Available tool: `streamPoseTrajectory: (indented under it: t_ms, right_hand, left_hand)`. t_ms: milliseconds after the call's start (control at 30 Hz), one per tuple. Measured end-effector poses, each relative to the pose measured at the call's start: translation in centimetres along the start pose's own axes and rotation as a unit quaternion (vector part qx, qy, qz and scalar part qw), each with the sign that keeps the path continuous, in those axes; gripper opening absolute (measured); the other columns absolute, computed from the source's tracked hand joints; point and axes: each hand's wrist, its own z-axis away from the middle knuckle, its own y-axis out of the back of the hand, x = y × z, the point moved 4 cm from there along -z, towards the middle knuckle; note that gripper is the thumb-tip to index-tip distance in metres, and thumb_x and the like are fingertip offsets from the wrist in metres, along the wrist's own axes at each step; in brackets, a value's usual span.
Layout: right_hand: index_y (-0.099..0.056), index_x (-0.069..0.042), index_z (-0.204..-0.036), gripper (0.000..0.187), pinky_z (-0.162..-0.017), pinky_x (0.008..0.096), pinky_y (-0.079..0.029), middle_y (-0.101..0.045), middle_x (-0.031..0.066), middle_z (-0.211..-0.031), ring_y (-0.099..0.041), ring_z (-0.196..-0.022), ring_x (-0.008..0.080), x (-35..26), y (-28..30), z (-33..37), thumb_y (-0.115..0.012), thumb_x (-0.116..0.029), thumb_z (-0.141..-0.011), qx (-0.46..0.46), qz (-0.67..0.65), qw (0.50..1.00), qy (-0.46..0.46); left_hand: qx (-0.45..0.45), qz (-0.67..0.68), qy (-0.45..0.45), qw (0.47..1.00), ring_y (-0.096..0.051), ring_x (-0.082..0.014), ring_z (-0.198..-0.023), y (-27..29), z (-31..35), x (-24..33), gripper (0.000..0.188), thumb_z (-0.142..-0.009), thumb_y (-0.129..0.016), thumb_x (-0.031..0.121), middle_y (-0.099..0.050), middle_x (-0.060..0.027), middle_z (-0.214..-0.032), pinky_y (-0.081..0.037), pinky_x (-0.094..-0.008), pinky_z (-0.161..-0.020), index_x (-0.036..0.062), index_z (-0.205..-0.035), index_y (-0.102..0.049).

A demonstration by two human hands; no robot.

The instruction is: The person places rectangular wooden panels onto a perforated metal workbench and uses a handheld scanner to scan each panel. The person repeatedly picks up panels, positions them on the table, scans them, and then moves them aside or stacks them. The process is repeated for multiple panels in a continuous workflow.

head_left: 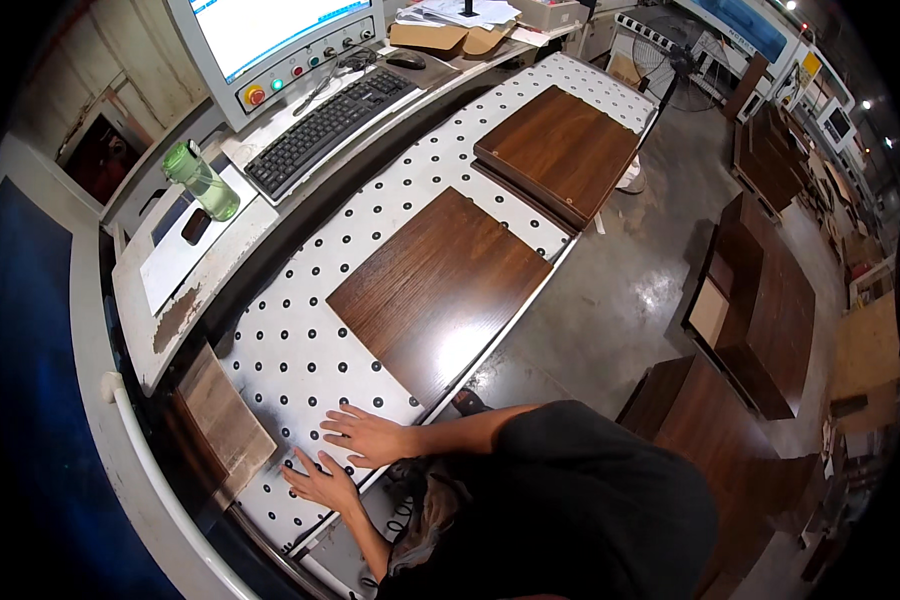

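My left hand is open, fingers spread, over the near end of a white table dotted with black round studs. Just above it, my right hand is likewise open with its fingers apart, near the table's front edge. Both appear to rest on the surface, and neither holds anything. A dark brown wood-grain panel lies flat beyond my right hand, apart from it. Further along, a stack of similar brown panels sits on the same table. Left of my hands is a paler, worn wooden board.
Behind the table, a ledge carries a keyboard, a mouse, a green bottle, a dark phone-like object and a control screen. Brown panels are piled across the floor at right. A fan stands beyond the table.
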Motion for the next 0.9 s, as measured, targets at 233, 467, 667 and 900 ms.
streamPoseTrajectory:
  t_ms: [233,467,667,900]
  right_hand:
    - [-0.051,-0.002,-0.145,0.063,-0.125,0.0533,-0.018,-0.039,0.0193,-0.156,-0.027,-0.151,0.0363,-0.1,0.6,0.1,-0.065,-0.028,-0.089,0.006,-0.010,1.000,0.001]
    - [-0.049,-0.001,-0.146,0.065,-0.125,0.0536,-0.018,-0.038,0.0199,-0.157,-0.027,-0.151,0.0372,0.1,0.2,0.1,-0.065,-0.027,-0.089,0.005,-0.014,1.000,0.004]
    - [-0.048,-0.001,-0.146,0.064,-0.124,0.0549,-0.019,-0.037,0.0209,-0.157,-0.028,-0.151,0.0382,0.0,-0.3,0.0,-0.062,-0.030,-0.090,0.000,0.000,1.000,0.005]
    - [-0.046,-0.001,-0.148,0.065,-0.124,0.0541,-0.021,-0.037,0.0208,-0.158,-0.029,-0.150,0.0388,0.2,0.0,-0.1,-0.061,-0.030,-0.092,-0.012,0.009,1.000,0.005]
  left_hand:
    - [-0.009,-0.005,-0.005,1.000,-0.024,-0.0481,-0.150,0.0,0.0,0.1,0.058,-0.105,-0.046,0.046,-0.023,-0.0335,-0.162,-0.014,-0.0622,-0.121,0.0153,-0.155,-0.046]
    - [-0.010,-0.019,0.002,1.000,-0.023,-0.0483,-0.150,-0.5,0.0,0.1,0.057,-0.105,-0.046,0.043,-0.024,-0.0310,-0.163,-0.014,-0.0620,-0.121,0.0156,-0.155,-0.046]
    - [-0.021,-0.008,0.013,1.000,-0.022,-0.0473,-0.151,0.2,0.1,0.5,0.057,-0.105,-0.047,0.043,-0.023,-0.0303,-0.163,-0.012,-0.0615,-0.121,0.0141,-0.154,-0.047]
    - [-0.004,0.004,0.009,1.000,-0.021,-0.0483,-0.151,-0.3,0.1,0.4,0.057,-0.102,-0.053,0.038,-0.024,-0.0299,-0.163,-0.012,-0.0633,-0.121,0.0122,-0.152,-0.048]
